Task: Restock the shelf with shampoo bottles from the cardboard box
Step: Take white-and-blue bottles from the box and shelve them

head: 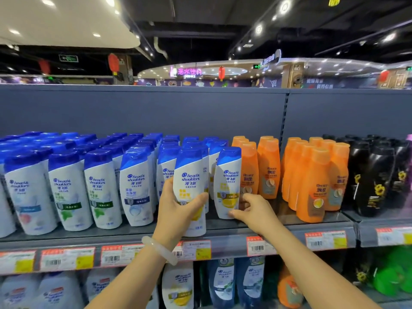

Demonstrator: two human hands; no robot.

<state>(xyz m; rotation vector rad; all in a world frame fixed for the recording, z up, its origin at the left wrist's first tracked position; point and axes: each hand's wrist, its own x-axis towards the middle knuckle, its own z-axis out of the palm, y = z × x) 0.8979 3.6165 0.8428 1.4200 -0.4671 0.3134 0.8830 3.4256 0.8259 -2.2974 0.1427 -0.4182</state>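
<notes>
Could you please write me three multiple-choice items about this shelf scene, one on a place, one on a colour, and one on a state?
1. What stands directly right of the white bottles with blue caps?
A. orange bottles
B. black bottles
C. green bottles

2. What colour is the bracelet on the left wrist?
A. red
B. pale white
C. black

3. What is the left hand doing?
A. hanging idle
B. pressing a price tag
C. gripping a shampoo bottle

Key: 1 A, the orange bottles adjoin them. 2 B, the bracelet is pale white. 3 C, the left hand wraps the shampoo bottle; the right hand touches a neighbouring bottle.
</notes>
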